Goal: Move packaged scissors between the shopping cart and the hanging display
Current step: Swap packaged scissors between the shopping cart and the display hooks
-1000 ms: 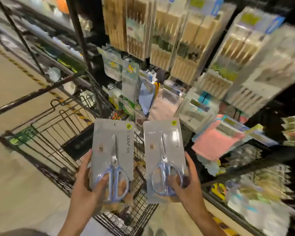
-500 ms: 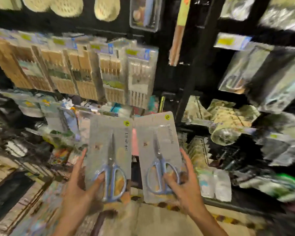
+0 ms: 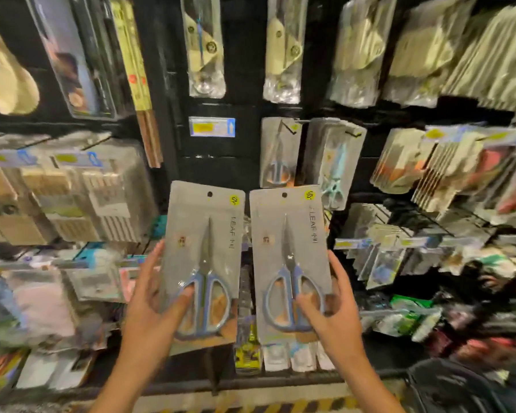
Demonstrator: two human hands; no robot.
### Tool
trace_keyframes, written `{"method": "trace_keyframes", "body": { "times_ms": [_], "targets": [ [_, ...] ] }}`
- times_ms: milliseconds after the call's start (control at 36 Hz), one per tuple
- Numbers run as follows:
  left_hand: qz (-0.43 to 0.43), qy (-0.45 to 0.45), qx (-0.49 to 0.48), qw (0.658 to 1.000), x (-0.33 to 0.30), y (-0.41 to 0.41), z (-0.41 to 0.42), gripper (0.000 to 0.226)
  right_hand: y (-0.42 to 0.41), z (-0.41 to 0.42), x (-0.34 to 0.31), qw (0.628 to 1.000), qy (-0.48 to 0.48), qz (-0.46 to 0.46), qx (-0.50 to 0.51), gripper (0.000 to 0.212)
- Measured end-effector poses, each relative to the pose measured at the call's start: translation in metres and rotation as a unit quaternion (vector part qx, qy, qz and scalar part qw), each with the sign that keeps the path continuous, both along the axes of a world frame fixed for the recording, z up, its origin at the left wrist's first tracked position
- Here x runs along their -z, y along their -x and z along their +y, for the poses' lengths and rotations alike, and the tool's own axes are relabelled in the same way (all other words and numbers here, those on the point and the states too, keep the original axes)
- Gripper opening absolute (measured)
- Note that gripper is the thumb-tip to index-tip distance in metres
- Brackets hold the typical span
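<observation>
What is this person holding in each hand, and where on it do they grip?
Each hand holds one scissors pack by its lower part: left hand on the left pack, right hand on the right pack, thumbs over the blue handles.

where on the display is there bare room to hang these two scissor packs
Bare black panel below the blue price label, left of the hanging scissors pack. Left and right of that, hooks are packed with packages. Left hand and right hand each hold a pack.
</observation>
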State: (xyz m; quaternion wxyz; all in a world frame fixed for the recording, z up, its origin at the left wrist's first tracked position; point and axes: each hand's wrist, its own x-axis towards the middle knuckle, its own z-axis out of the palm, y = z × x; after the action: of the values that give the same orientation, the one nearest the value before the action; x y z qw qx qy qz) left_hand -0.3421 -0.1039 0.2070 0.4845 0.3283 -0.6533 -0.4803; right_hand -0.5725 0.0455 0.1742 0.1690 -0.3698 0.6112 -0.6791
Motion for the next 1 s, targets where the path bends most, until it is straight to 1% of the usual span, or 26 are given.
{"method": "trace_keyframes", "body": {
  "times_ms": [139,278,389,667,833,1000],
  "targets": [
    [0.011,0.015,0.03,0.999,-0.021,0.03,-0.005,0.084,0.036,-0.002,-0.014,1.0,0.016,0.01,0.02,0.083],
    [-0.002,0.041,0.045,0.998,-0.036,0.049,-0.023,0.081,0.057,-0.021,-0.022,0.998,0.027,0.032,0.042,0.084],
    [0.009,0.02,0.056,0.998,-0.04,0.066,-0.043,0.081,0.07,-0.038,-0.027,0.998,0.021,0.039,0.05,0.084],
    [-0.005,0.053,0.076,0.996,-0.048,0.103,-0.082,0.081,0.098,-0.07,-0.042,0.995,0.026,0.062,0.075,0.082],
    [0.006,0.048,0.06,0.997,-0.05,0.115,-0.095,0.081,0.119,-0.091,-0.044,0.996,0.017,0.056,0.062,0.083],
    [0.007,0.07,0.041,0.997,-0.056,0.13,-0.101,0.079,0.143,-0.117,-0.052,0.997,0.028,0.062,0.034,0.082]
  ]
}}
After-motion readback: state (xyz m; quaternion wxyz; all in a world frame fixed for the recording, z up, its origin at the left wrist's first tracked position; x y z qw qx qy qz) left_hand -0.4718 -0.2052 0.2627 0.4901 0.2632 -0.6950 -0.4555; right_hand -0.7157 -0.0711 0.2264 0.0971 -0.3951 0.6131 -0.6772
